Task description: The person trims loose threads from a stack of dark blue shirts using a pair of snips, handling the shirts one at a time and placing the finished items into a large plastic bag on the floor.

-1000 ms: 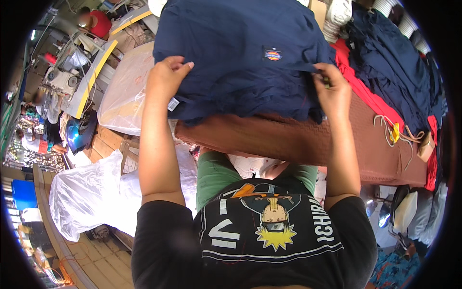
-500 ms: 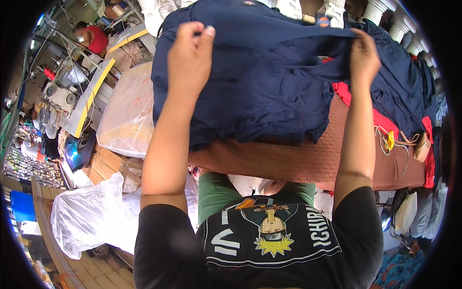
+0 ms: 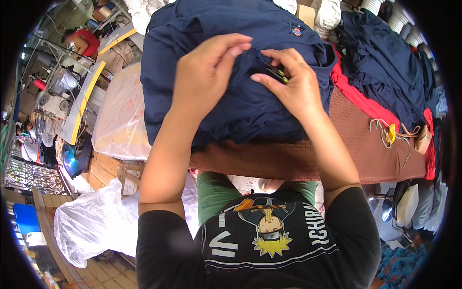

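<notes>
A pile of navy blue garments [image 3: 216, 115] lies in front of me, the top one with a small sewn label [image 3: 297, 32] near its far edge. Over its middle, my left hand [image 3: 204, 72] has thumb and fingers pressed together; what is between them, if anything, is too small to make out. Facing it closely, my right hand [image 3: 294, 82] holds a small dark tool with yellow-green parts, which looks like thread snips [image 3: 275, 73]. The fingers partly hide it, and thumb and forefinger point toward my left hand.
The pile rests on a brown-covered table [image 3: 269, 161]. To the right lie more navy garments [image 3: 385, 62], a red cloth strip [image 3: 361, 101] and cords with a yellow piece [image 3: 391, 134]. A plastic-wrapped bundle [image 3: 122, 115] and sewing machine [image 3: 55, 103] stand left; a person [image 3: 86, 42] sits beyond.
My right hand has let go of the garment's right part and come in to the middle, where the snips now show. My left hand has moved right, and the label is more exposed.
</notes>
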Action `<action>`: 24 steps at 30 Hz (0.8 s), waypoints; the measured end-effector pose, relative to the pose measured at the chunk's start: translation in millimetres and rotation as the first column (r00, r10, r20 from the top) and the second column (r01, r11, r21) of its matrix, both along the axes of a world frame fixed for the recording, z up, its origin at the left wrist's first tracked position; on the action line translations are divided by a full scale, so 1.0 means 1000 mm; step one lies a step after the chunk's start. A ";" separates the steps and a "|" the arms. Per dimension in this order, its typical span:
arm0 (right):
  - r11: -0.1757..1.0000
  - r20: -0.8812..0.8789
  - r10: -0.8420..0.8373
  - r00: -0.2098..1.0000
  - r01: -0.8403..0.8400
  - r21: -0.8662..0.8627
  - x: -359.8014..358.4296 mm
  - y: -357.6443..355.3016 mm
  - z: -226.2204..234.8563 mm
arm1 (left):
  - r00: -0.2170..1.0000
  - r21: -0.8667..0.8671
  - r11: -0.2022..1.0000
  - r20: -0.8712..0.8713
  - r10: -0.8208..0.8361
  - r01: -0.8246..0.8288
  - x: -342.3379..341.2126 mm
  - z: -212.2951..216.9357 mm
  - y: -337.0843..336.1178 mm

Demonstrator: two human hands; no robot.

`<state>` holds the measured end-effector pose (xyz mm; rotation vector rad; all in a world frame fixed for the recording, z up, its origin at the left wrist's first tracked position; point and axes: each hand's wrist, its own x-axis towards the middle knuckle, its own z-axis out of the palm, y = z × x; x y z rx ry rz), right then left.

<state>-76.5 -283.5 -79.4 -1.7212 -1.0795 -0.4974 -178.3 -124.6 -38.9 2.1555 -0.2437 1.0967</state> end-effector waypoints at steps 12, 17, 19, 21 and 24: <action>0.981 -0.209 0.181 0.961 -0.162 0.104 0.015 0.004 0.006 | 0.938 0.221 0.966 -0.342 -0.051 0.133 0.028 -0.006 0.020; 0.987 -0.067 0.158 0.985 -0.156 0.035 0.014 0.006 0.021 | 0.954 0.334 0.932 -0.299 -0.034 0.138 0.029 0.000 0.013; 0.989 -0.048 0.138 0.989 -0.140 -0.037 0.016 0.004 0.024 | 0.967 0.402 0.907 -0.253 -0.017 0.122 0.029 0.003 0.011; 0.985 -0.050 0.080 0.996 -0.086 -0.148 0.026 -0.003 0.023 | 0.874 0.325 0.938 -0.483 0.056 0.120 0.024 0.011 0.004; 0.955 -0.101 -0.022 0.995 -0.009 -0.295 0.016 -0.022 0.037 | 0.856 0.236 0.961 -0.516 -0.002 0.145 0.025 0.001 0.007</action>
